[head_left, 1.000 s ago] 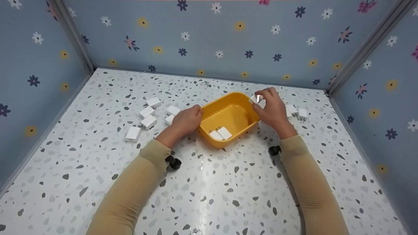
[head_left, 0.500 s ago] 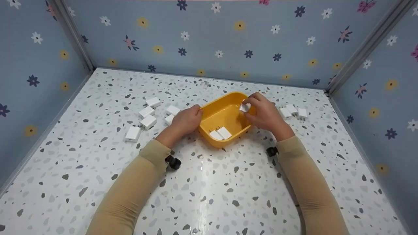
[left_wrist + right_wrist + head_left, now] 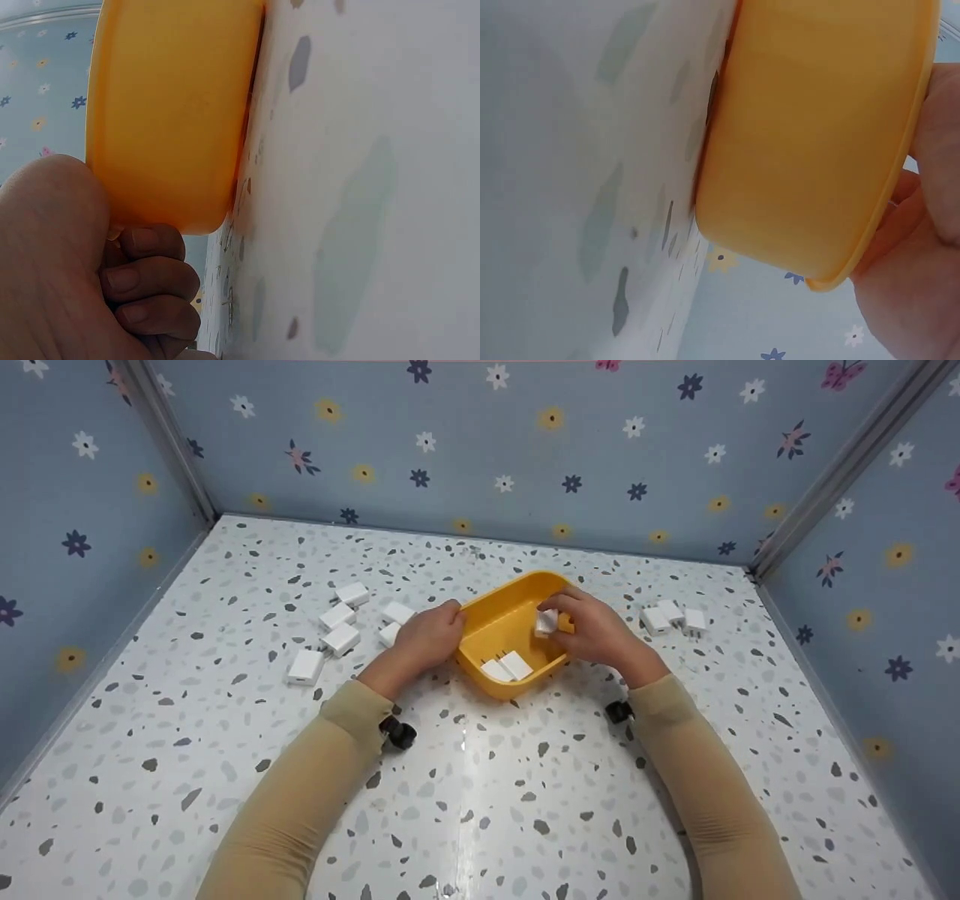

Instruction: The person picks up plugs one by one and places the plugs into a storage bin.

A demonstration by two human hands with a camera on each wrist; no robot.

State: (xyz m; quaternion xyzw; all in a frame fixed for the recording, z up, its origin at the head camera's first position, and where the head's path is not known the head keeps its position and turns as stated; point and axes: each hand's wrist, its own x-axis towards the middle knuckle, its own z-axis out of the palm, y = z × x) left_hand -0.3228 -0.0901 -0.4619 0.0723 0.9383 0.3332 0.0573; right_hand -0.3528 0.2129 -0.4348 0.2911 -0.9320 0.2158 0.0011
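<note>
A yellow plastic tub [image 3: 495, 624] stands on the speckled table in the head view. My left hand [image 3: 430, 639] grips its left rim; in the left wrist view the thumb lies at the rim and the fingers [image 3: 154, 279] are curled beneath it. Over the right end of the tub, my right hand [image 3: 594, 631] pinches a white charger plug [image 3: 546, 623] between thumb and fingers, inside the rim. Two more white charger plugs [image 3: 515, 664] lie at the tub's near end, prongs pointing away. The right wrist view shows the tub's outer wall [image 3: 810, 142] and part of that hand, the pinched plug hidden.
Several white charger plugs [image 3: 341, 639] lie to the left, some partly behind my left hand. Three more plugs [image 3: 655, 620] lie together to the right of my right hand. Flowered blue panels [image 3: 480, 450] enclose the table at the back and sides.
My right hand has moved left and down from the tub's right rim into the tub, carrying the charger plug. The left hand and the tub have stayed still.
</note>
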